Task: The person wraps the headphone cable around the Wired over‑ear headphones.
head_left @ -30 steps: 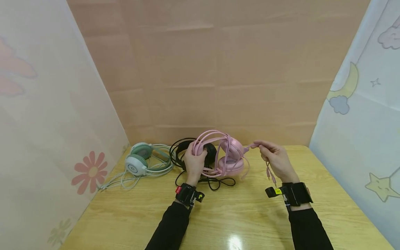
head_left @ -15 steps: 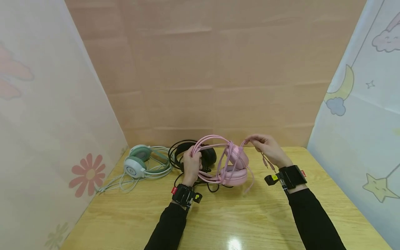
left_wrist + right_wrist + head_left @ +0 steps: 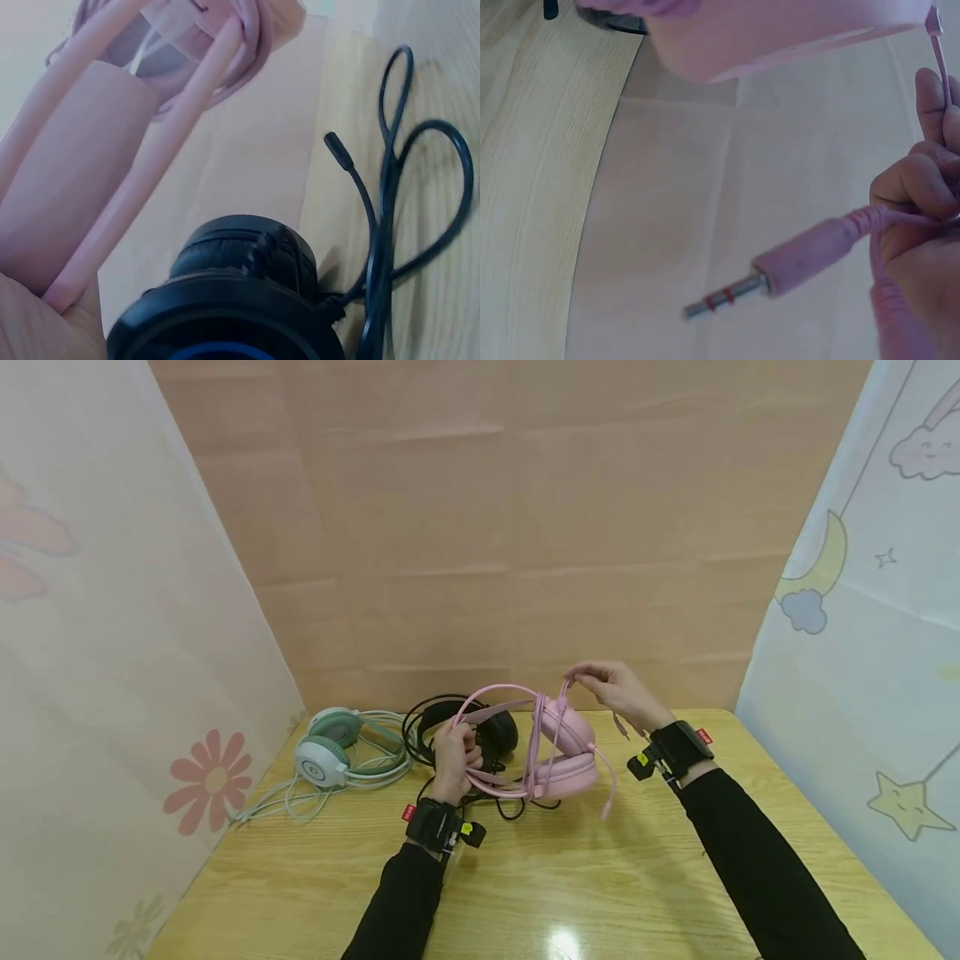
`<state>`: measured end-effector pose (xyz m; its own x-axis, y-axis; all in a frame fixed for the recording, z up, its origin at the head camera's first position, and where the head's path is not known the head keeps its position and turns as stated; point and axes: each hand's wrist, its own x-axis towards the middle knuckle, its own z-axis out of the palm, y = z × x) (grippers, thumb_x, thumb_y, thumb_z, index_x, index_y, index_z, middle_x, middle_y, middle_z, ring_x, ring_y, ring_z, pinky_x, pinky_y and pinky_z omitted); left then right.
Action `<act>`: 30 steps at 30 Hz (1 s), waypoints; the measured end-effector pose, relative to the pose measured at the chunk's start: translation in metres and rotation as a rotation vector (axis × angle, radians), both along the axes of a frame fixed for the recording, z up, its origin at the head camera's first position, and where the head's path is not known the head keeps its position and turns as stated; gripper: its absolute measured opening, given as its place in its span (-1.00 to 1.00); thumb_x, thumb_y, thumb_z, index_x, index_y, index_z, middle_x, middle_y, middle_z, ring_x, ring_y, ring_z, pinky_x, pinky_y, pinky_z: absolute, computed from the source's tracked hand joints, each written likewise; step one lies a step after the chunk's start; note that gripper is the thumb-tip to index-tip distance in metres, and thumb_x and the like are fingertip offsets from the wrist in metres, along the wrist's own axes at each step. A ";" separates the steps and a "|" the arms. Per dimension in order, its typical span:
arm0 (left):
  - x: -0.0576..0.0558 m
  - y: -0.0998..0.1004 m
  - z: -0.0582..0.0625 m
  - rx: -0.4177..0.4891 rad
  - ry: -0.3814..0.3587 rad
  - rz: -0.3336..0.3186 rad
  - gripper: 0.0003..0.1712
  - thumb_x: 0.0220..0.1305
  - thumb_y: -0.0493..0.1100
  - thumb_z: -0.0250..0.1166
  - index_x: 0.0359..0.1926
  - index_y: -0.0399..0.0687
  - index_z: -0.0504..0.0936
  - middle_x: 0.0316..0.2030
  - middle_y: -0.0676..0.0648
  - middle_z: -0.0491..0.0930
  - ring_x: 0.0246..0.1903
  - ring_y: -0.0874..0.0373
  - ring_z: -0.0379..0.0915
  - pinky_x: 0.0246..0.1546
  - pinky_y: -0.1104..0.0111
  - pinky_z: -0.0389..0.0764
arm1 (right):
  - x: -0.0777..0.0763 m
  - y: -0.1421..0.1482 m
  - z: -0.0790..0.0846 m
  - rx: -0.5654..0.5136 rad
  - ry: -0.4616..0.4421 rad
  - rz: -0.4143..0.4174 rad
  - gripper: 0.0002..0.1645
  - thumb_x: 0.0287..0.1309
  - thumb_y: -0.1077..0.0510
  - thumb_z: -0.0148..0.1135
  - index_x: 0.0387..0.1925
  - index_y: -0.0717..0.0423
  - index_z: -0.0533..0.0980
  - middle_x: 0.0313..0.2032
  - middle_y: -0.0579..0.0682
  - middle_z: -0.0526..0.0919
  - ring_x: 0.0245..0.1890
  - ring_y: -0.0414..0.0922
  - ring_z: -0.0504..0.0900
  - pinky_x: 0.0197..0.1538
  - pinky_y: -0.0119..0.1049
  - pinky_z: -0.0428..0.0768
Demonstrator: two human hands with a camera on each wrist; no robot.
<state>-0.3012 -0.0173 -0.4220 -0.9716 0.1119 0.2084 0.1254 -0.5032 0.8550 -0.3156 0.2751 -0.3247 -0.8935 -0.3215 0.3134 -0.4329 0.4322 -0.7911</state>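
Observation:
Pink headphones (image 3: 568, 775) are held up off the table, their cable wound round the band beside the ear cups. My left hand (image 3: 453, 758) grips the headband at its left end; in the left wrist view the pink band (image 3: 82, 157) runs up from that hand. Above the ear cups my right hand (image 3: 618, 693) pinches the pink cable between thumb and finger. A pink audio plug (image 3: 802, 256) with a metal tip dangles from the right hand in the right wrist view. Black headphones (image 3: 495, 737) lie behind the pink pair, partly hidden by it and the left hand.
White and green headphones (image 3: 322, 760) with a loose white cable (image 3: 281, 802) lie at the left of the wooden table (image 3: 600, 893). A black cable (image 3: 382, 225) lies coiled on the wood. Brown paper (image 3: 510, 527) covers the back; printed sheets line both sides.
My right hand has moved left and up, drawing the cable end from beside the ear cups to above them. The pink headphones have turned slightly; my left hand keeps its grip.

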 end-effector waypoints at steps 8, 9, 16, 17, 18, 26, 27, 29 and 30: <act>0.001 0.004 -0.002 -0.051 -0.007 0.047 -0.84 0.28 -0.32 -0.05 -0.45 -0.06 0.25 -0.75 0.10 0.02 -0.84 0.28 -0.15 -0.81 0.43 -0.01 | 0.007 -0.024 0.020 0.010 0.014 0.071 -0.70 0.47 0.13 0.02 0.05 0.14 0.59 -0.11 0.00 0.68 -0.55 -0.24 0.25 -0.42 -0.43 0.32; 0.001 0.004 -0.002 -0.054 -0.005 0.051 -0.83 0.30 -0.33 -0.05 -0.44 -0.06 0.25 -0.74 0.10 0.02 -0.84 0.28 -0.15 -0.80 0.43 -0.01 | 0.008 -0.028 0.023 0.016 0.022 0.082 -0.71 0.46 0.13 0.03 0.04 0.12 0.59 -0.12 0.01 0.68 -0.57 -0.24 0.24 -0.45 -0.43 0.31; 0.000 0.005 0.003 -0.055 0.003 0.033 -0.87 0.27 -0.33 -0.05 -0.41 -0.06 0.27 -0.74 0.13 0.00 -0.84 0.30 -0.14 -0.81 0.44 -0.01 | 0.006 -0.042 0.037 0.099 0.073 0.095 -0.74 0.46 0.19 0.01 -0.02 0.08 0.61 -0.07 0.12 0.68 -0.52 -0.23 0.39 -0.45 -0.41 0.32; 0.000 0.006 0.004 -0.048 0.004 0.021 -0.86 0.26 -0.33 -0.05 -0.43 -0.05 0.25 -0.75 0.13 -0.01 -0.85 0.31 -0.14 -0.81 0.44 -0.01 | 0.004 -0.042 0.036 0.111 0.074 0.095 -0.73 0.47 0.21 0.00 -0.01 0.13 0.61 -0.05 0.15 0.68 -0.44 -0.18 0.46 -0.40 -0.39 0.35; 0.001 0.006 0.005 -0.042 0.010 0.005 -0.86 0.25 -0.34 -0.05 -0.43 -0.05 0.24 -0.75 0.13 -0.02 -0.85 0.31 -0.14 -0.81 0.44 -0.01 | -0.002 -0.039 0.032 0.119 0.076 0.098 -0.73 0.46 0.20 0.01 -0.01 0.12 0.61 -0.05 0.14 0.68 -0.33 -0.15 0.52 -0.32 -0.39 0.39; 0.003 0.003 0.007 0.010 -0.016 -0.074 -0.81 0.25 -0.40 -0.08 -0.40 -0.03 0.19 -0.74 0.14 -0.05 -0.86 0.34 -0.13 -0.79 0.45 -0.01 | -0.017 -0.031 0.019 0.202 0.012 0.050 -0.73 0.45 0.14 0.06 0.02 0.12 0.60 -0.10 0.13 0.69 -0.16 -0.06 0.61 -0.13 -0.33 0.50; 0.003 0.003 0.006 0.012 -0.023 -0.074 -0.81 0.24 -0.40 -0.08 -0.41 -0.04 0.18 -0.74 0.14 -0.05 -0.85 0.34 -0.13 -0.79 0.45 -0.02 | -0.018 -0.029 0.017 0.218 0.001 0.037 -0.73 0.44 0.13 0.07 0.02 0.10 0.61 -0.11 0.12 0.69 -0.27 -0.09 0.58 -0.24 -0.35 0.48; 0.004 0.002 0.006 0.018 -0.037 -0.076 -0.80 0.24 -0.40 -0.07 -0.43 -0.05 0.17 -0.74 0.13 -0.04 -0.85 0.33 -0.13 -0.79 0.45 -0.01 | -0.019 -0.026 0.013 0.256 -0.010 0.024 -0.72 0.44 0.13 0.07 0.02 0.10 0.61 -0.13 0.10 0.69 -0.46 -0.15 0.45 -0.40 -0.36 0.38; 0.004 0.002 0.005 0.021 -0.046 -0.078 -0.80 0.24 -0.40 -0.08 -0.44 -0.05 0.16 -0.74 0.13 -0.04 -0.85 0.32 -0.13 -0.79 0.45 -0.01 | -0.020 -0.024 0.011 0.270 -0.017 0.020 -0.72 0.45 0.14 0.06 0.03 0.10 0.61 -0.14 0.09 0.69 -0.52 -0.16 0.39 -0.45 -0.37 0.33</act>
